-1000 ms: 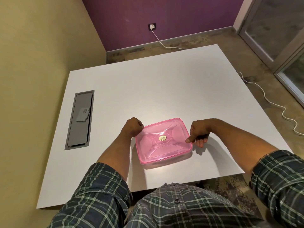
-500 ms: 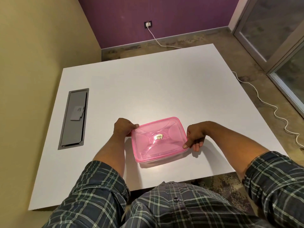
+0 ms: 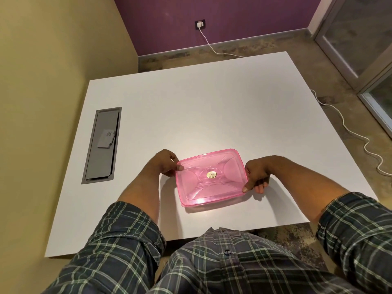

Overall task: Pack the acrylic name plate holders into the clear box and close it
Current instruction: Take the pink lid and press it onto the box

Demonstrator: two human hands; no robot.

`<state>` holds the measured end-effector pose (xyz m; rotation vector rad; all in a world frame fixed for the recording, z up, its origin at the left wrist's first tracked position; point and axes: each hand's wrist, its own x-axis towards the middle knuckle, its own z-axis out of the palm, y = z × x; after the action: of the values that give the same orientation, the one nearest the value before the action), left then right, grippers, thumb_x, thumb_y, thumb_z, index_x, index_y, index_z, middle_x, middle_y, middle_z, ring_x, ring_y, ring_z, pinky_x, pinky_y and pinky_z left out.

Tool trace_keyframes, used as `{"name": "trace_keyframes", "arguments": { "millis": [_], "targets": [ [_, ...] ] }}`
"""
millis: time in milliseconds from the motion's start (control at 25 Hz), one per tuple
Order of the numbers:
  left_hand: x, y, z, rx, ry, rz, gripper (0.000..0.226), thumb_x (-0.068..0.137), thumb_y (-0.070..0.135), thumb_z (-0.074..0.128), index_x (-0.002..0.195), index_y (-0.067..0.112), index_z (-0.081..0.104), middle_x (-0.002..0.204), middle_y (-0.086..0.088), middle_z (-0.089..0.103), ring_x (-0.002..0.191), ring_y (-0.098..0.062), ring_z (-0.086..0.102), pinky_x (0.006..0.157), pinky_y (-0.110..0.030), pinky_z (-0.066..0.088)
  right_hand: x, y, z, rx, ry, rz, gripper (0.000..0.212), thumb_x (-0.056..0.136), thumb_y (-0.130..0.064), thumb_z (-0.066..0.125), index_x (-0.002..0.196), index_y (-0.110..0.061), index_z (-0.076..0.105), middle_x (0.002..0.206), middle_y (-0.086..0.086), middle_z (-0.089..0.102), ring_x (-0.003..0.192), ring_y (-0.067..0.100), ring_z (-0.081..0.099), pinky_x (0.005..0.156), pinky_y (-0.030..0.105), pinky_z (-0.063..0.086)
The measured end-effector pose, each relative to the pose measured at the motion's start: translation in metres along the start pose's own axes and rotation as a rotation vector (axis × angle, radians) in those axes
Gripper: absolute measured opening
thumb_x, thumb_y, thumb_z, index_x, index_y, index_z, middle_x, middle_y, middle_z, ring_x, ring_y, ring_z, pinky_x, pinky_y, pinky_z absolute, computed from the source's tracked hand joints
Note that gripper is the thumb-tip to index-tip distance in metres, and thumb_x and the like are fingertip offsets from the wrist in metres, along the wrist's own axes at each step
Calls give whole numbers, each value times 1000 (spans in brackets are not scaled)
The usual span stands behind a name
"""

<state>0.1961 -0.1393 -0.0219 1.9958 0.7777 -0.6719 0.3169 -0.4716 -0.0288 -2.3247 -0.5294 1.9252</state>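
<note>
1. Now my left hand (image 3: 166,163) pinches the box's (image 3: 211,177) left edge; earlier it sat fisted beside it.
2. My right hand (image 3: 257,174) grips the right edge.
3. Box sits before me, lid on; likely final sealing.

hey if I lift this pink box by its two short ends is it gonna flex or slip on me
The pink box looks like thin, glossy plastic, so it may flex slightly and feel slick. It is low and flat, so tipping seems unlikely. Your left hand and right hand already pinch opposite ends, which should steady it.
</note>
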Motion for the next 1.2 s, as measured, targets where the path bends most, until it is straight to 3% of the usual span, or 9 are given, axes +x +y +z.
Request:
{"name": "trace_keyframes", "arguments": {
  "millis": [200, 280, 440, 520, 600, 720, 800, 1040, 1200],
  "targets": [
    [1, -1, 2, 50, 13, 27, 28, 78, 8, 86, 96, -1, 66, 68, -16, 69, 52, -23, 68, 51, -30, 61, 1, 0, 1, -58, 61, -13, 51, 57, -54, 94, 79, -13, 72, 72, 7, 78, 56, 18, 71, 45, 18, 43],
    [0, 0, 3, 111, 14, 44, 27, 80, 10, 84, 96, 1, 65, 69, -16, 71, 51, -19, 68, 48, -26, 54, 1, -5, -3, -82, 48, -31, 41, 66, -41, 94, 81, -10, 72, 65, 6, 75, 49, 19, 67, 42, 21, 48],
    [-9, 5, 7, 230, 32, 81, 36, 83, 13, 81, 113, 6, 62, 91, -14, 70, 55, -21, 69, 49, -26, 52, 0, -18, -7, -122, -17, -5, 36, 75, -32, 90, 89, -7, 70, 77, 9, 75, 56, 22, 70, 50, 27, 56],
    [-16, 8, 14, 312, -48, 78, 62, 80, 13, 82, 134, 11, 51, 105, -12, 67, 62, -23, 69, 58, -34, 59, -3, -19, -8, -158, -32, 33, 31, 79, -36, 87, 82, -12, 67, 61, 2, 74, 48, 17, 68, 48, 19, 52],
    [-24, 7, 25, 363, -190, 16, 113, 69, 19, 89, 156, 18, 17, 122, -14, 64, 80, -28, 70, 66, -37, 59, -5, -21, -10, -193, -45, 56, 32, 81, -41, 84, 80, -14, 66, 58, 1, 73, 47, 16, 69, 45, 14, 48],
    [-34, -3, 45, 477, -184, -5, 169, 48, 40, 99, 150, 28, -35, 150, -18, 44, 125, -37, 57, 99, -47, 51, -6, -23, -12, -197, -72, 61, 33, 81, -44, 83, 83, -14, 69, 62, 1, 75, 49, 16, 69, 45, 13, 47],
    [-40, -12, 54, 552, -123, 51, 177, 40, 46, 100, 143, 30, -44, 155, -20, 36, 136, -40, 46, 107, -52, 44, -6, -21, -10, -198, -64, 63, 33, 80, -45, 83, 83, -14, 70, 61, 0, 74, 49, 16, 69, 43, 12, 46],
    [-47, -20, 53, 644, -101, 88, 186, 31, 44, 101, 140, 28, -48, 152, -15, 42, 133, -34, 52, 105, -50, 46, -5, -21, -10, -201, -76, 57, 37, 80, -49, 82, 82, -15, 67, 62, -2, 75, 47, 13, 67, 40, 12, 44],
    [-49, -17, 55, 658, -92, 73, 180, 38, 37, 101, 140, 28, -48, 147, -17, 45, 129, -36, 55, 104, -50, 47, -2, -24, -19, -190, -47, 88, 62, 60, -68, 86, 89, -14, 74, 78, 2, 79, 52, 15, 66, 42, 13, 34]
  ]
}}
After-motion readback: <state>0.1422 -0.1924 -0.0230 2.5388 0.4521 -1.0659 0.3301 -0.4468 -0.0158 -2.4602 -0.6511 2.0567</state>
